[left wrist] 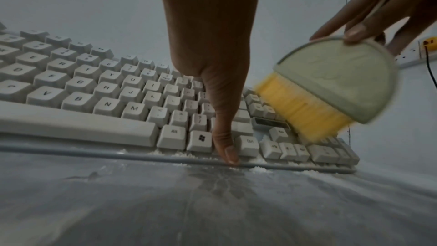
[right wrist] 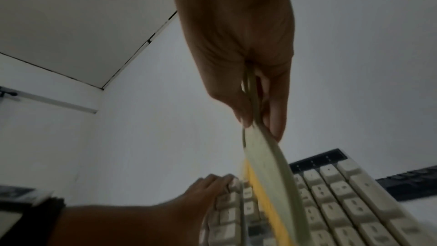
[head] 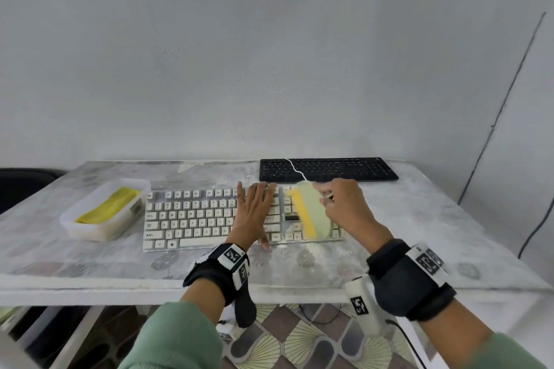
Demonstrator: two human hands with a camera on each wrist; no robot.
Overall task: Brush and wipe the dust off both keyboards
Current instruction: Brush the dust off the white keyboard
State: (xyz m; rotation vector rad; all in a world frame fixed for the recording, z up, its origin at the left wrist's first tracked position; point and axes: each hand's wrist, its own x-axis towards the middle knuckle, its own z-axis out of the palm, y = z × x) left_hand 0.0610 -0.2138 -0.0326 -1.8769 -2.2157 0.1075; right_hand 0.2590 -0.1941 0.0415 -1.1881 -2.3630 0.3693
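A white keyboard [head: 195, 216] lies at the table's middle, with a black keyboard [head: 328, 169] behind it to the right. My left hand [head: 254, 210] rests flat on the white keys with fingers spread, its thumb [left wrist: 227, 149] on the front edge. My right hand [head: 344, 204] pinches a pale green half-round brush [head: 314, 213] with yellow bristles [left wrist: 298, 108]. The bristles sit over the right-hand key block of the white keyboard [right wrist: 343, 203]. White dust [left wrist: 257, 167] lies along the keyboard's front edge.
A white plastic tub [head: 99, 228] holding a yellow cloth [head: 108, 207] stands left of the white keyboard. A white cord [head: 295, 169] crosses the black keyboard. The wall is close behind the table [head: 434, 219]. A black cable [head: 539, 228] hangs at the right.
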